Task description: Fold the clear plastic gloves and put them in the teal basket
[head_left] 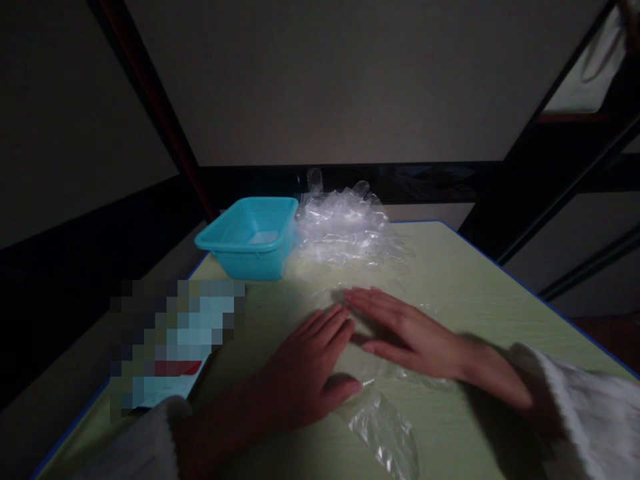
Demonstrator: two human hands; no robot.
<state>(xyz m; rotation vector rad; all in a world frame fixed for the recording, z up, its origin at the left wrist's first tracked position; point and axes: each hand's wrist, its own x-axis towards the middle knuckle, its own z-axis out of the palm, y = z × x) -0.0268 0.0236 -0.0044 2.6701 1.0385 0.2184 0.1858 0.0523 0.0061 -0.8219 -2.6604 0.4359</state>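
A thin, clear plastic disposable glove (384, 430) lies spread on the table, its near end crinkled and partly covered by my hands. My left hand (313, 367) rests palm down over it, fingers stretched out and the thumb apart. From the right, my right hand (413, 333) reaches in with straight fingers and a separate thumb, its fingertips close to those of the left. Neither hand grips anything. Beyond them sits a loose heap of clear plastic gloves (345, 227), some finger shapes sticking up.
A turquoise plastic basin (245, 247) stands at the back left, beside the heap. Nearer on the left lies a flat device with a lit, pixelated screen (200, 340). The pale yellow-green table (480, 287) has a blue edge and meets a panelled wall behind.
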